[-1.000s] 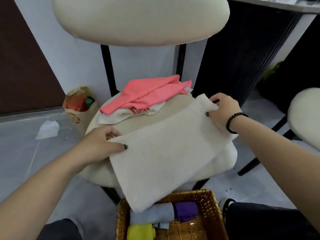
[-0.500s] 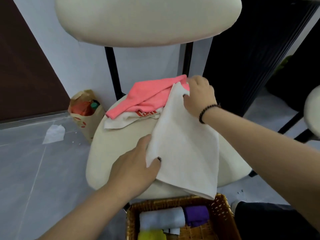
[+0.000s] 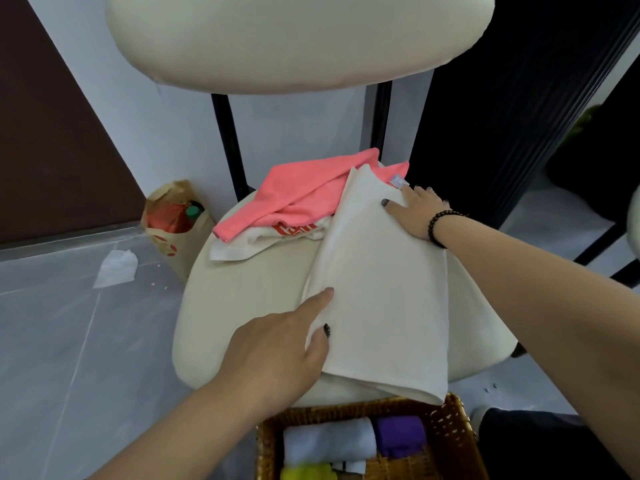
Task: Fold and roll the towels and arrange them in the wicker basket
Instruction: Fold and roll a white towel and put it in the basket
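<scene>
In the head view, a cream towel (image 3: 381,299) is lying folded lengthwise on a chair seat (image 3: 242,306), its near end hanging over the seat's front edge just above the basket (image 3: 457,431). The left hand (image 3: 277,351) is lying flat and relaxed on the towel's near left edge, forefinger stretched along the fold, gripping nothing; the right hand (image 3: 415,211) is pressing the far end down with straight fingers, also grasping nothing. The fold looks made and is being smoothed, with the rolling not yet begun, I judge. The risks sit in the cloth: the overhanging end could be dragging the whole towel off the rounded seat once the palms lift, and a roll started from that uneven, tapering far end would likely be coming out crooked or loose. The far end is also touching a pink towel (image 3: 304,195) lying on a white printed one (image 3: 263,237), so a roll could be catching them. In the basket, a white roll (image 3: 329,441), a purple roll (image 3: 400,436) and a yellow one (image 3: 304,474) are lying side by side. The seat is padded and curved, a poor flat for folding. Around it, grey floor tiles (image 3: 69,358), a paper bag (image 3: 176,230) by the wall and a scrap of tissue (image 3: 116,268) are showing.
</scene>
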Motion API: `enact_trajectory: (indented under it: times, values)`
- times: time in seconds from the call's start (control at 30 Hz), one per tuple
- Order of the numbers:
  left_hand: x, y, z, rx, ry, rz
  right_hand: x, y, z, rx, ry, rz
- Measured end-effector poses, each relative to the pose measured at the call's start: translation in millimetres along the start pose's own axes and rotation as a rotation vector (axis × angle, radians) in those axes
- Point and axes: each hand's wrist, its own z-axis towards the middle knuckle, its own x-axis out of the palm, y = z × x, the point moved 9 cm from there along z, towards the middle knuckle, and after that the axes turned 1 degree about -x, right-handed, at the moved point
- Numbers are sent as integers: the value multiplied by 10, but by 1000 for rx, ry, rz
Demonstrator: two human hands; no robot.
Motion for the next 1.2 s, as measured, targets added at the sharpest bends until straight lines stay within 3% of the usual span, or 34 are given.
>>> enact_trajectory:
  times: [0.13, 0.37, 0.43, 0.53, 0.7, 0.87, 1.07, 1.2]
  values:
    - [50, 51, 107, -36, 105, -91, -104, 374, -393, -158, -139, -251]
    - [-15, 169, 245, -91, 137, -381, 279, 1010, -2034, -562, 53, -127]
    - [-18, 164, 218, -99, 106, -360, 337, 939, -2341, -630, 4, -135]
    - [-47, 105, 137, -89, 25, -338, 344, 766, -2701, -668, -148, -168]
    - [-101, -32, -10, -68, -130, -276, 469, 658, -3032, -640, -192, -378]
    - [-7, -137, -61, -130, -70, -365, 385, 547, -3045, -635, -262, -335]
    - [-84, -363, -180, 31, -80, 187, 54, 283, -3071, -728, -338, -286]
    - [112, -408, -214, 80, -37, 266, 220, 249, -3064, -677, -310, -339]
